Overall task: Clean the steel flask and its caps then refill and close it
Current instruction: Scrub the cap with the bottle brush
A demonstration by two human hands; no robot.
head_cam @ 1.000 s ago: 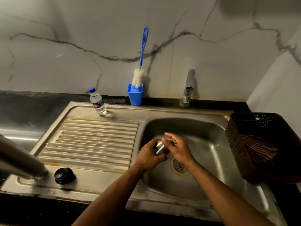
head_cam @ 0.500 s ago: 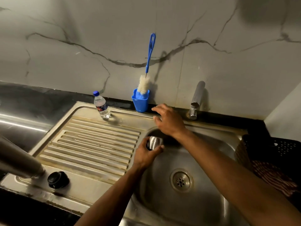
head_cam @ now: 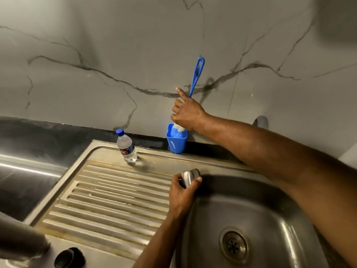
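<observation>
Steel gleams from the small cap (head_cam: 190, 176) that the left hand (head_cam: 181, 194) grips by thumb and curled fingers, held just over the left rim of the sink basin (head_cam: 260, 209), at the near right corner of the ribbed drainboard (head_cam: 116, 194); the right hand (head_cam: 186, 113) reaches beyond the basin to the wall, its fingers closed round the blue bottle brush (head_cam: 196, 78) just above the white bristles, index finger pointing up along the handle; the bristles sit in a blue plastic holder (head_cam: 176, 141) standing on the ledge behind the basin's far left corner; a small clear water bottle (head_cam: 126, 147) with a blue lid stands upright to the left of that holder, on the far edge of the drainboard; the steel flask (head_cam: 19, 235) shows only as a blurred grey body well to the left of the basin, at the near corner of the drainboard; a black round cap (head_cam: 70, 258) lies beside it, nearer the basin; the drain (head_cam: 232, 245) sits in the basin floor; a tap (head_cam: 261, 120) is half hidden behind the right forearm; dark worktop (head_cam: 48, 130) runs along the wall behind the drainboard.
</observation>
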